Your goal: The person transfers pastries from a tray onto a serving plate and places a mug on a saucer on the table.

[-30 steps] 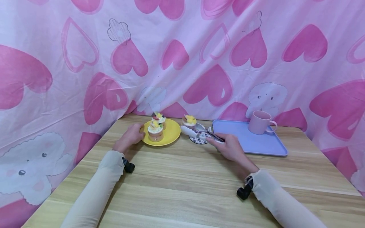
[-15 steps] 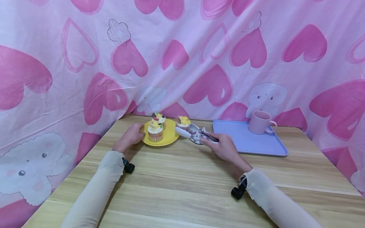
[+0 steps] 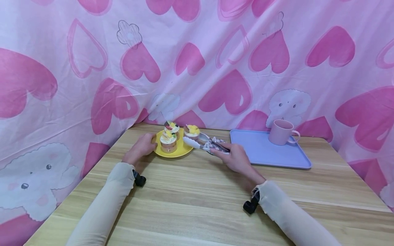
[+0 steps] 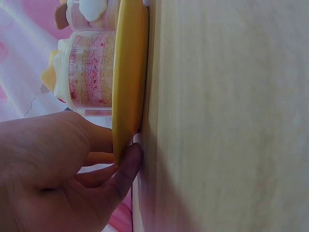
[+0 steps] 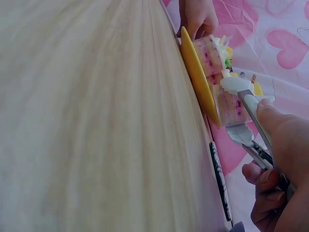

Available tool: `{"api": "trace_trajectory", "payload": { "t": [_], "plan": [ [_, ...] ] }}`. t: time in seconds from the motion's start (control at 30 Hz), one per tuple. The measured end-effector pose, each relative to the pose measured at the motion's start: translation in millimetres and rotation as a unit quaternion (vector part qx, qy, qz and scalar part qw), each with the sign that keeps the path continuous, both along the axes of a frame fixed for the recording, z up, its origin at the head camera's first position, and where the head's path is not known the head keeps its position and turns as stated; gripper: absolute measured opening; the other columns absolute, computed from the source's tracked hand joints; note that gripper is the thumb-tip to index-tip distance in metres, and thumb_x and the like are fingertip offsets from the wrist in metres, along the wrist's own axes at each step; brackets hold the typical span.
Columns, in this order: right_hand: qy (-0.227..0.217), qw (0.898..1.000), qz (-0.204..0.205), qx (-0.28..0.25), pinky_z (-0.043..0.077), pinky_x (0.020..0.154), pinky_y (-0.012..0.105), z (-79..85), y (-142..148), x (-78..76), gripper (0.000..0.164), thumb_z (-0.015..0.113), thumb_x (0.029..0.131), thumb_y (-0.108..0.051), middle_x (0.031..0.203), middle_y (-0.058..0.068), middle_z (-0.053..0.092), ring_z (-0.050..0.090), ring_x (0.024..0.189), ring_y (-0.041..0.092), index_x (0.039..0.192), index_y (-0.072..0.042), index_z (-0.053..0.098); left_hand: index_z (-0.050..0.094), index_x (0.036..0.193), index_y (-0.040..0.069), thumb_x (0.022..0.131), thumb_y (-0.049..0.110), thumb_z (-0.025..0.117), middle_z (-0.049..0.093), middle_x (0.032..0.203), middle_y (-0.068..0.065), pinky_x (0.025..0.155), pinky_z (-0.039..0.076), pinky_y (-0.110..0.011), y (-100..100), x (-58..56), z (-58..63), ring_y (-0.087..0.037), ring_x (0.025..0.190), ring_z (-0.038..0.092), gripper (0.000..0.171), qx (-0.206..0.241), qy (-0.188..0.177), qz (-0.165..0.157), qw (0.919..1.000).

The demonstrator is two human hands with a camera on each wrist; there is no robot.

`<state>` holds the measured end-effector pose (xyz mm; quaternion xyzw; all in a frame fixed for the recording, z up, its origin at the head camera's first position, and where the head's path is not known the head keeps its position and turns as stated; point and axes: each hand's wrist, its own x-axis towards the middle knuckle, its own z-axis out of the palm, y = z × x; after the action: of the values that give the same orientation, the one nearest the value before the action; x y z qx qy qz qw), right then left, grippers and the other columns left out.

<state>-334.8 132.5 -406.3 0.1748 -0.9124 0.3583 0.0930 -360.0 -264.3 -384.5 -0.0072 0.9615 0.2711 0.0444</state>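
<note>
With fingers and thumb, my left hand [image 3: 139, 149] pinches the left rim of a yellow plate [image 3: 182, 150], thumb below it in the left wrist view. Two clear cups of layered cake stand on the plate: a front cake cup [image 3: 168, 143] topped with cream and fruit, and a back cake cup [image 3: 172, 127] with berries. My right hand [image 3: 237, 158] grips metal tongs [image 3: 190, 141] with white scalloped tips. Between those tips is a third cake cup [image 3: 193, 130] with yellow fruit on top, at the plate's right side. In the right wrist view, the tongs [image 5: 256, 111] straddle this cup.
Right of the plate lies a round checked coaster [image 3: 220, 141], partly covered by the tongs. A blue tray [image 3: 264, 153] carries a pink mug [image 3: 279, 132] farther right. Behind the wooden table [image 3: 191, 198] hangs a pink heart-patterned curtain [image 3: 227, 92].
My right hand has moved left with the tongs, carrying the third cake cup from above the coaster to the plate's right side. The left hand stays on the plate rim.
</note>
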Motion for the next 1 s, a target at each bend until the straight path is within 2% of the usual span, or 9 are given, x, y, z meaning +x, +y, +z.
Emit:
{"api": "trace_trajectory", "payload": {
  "t": [0.37, 0.53, 0.73, 1.0],
  "plan": [
    [-0.018, 1.0, -0.009, 0.003, 0.048, 0.066, 0.032, 0.5, -11.0, -1.9, 0.069, 0.076, 0.093, -0.066, 0.102, 0.01, 0.073, 0.057, 0.083, 0.023, 0.145, -0.021, 0.071, 0.035, 0.164, -0.009, 0.109, 0.011, 0.057, 0.039, 0.167, -0.034, 0.124, 0.042, -0.061, -1.0, -0.2, 0.4, -0.039, 0.133, 0.052, 0.062, 0.005, -0.005, 0.0, 1.0],
    [-0.026, 1.0, -0.01, -0.003, 0.047, 0.068, 0.032, 1.0, -15.7, -2.5, 0.069, 0.077, 0.093, -0.065, 0.111, 0.012, 0.073, 0.057, 0.086, 0.023, 0.145, -0.02, 0.071, 0.035, 0.163, -0.009, 0.109, 0.011, 0.057, 0.04, 0.167, -0.034, 0.124, 0.041, -0.061, -1.0, 0.3, 0.3, -0.039, 0.132, 0.052, 0.062, 0.006, -0.005, 0.001, 1.0],
    [-0.023, 1.0, -0.008, -0.006, 0.048, 0.07, 0.032, 0.1, -20.5, -4.4, 0.065, 0.077, 0.093, -0.064, 0.109, 0.011, 0.075, 0.058, 0.087, 0.023, 0.142, -0.021, 0.073, 0.035, 0.163, -0.01, 0.109, 0.011, 0.056, 0.04, 0.167, -0.034, 0.124, 0.041, -0.061, -1.0, -0.5, -1.1, -0.039, 0.134, 0.052, 0.061, 0.0, 0.003, -0.004, 1.0],
    [-0.02, 1.0, -0.016, 0.003, 0.048, 0.074, 0.034, -0.5, -28.0, -5.8, 0.066, 0.076, 0.093, -0.065, 0.119, 0.012, 0.074, 0.058, 0.094, 0.026, 0.143, -0.022, 0.073, 0.036, 0.163, -0.01, 0.109, 0.011, 0.057, 0.041, 0.166, -0.034, 0.124, 0.042, -0.061, -0.7, -1.5, -1.5, -0.039, 0.132, 0.053, 0.061, -0.003, 0.002, -0.001, 1.0]
  ]
}}
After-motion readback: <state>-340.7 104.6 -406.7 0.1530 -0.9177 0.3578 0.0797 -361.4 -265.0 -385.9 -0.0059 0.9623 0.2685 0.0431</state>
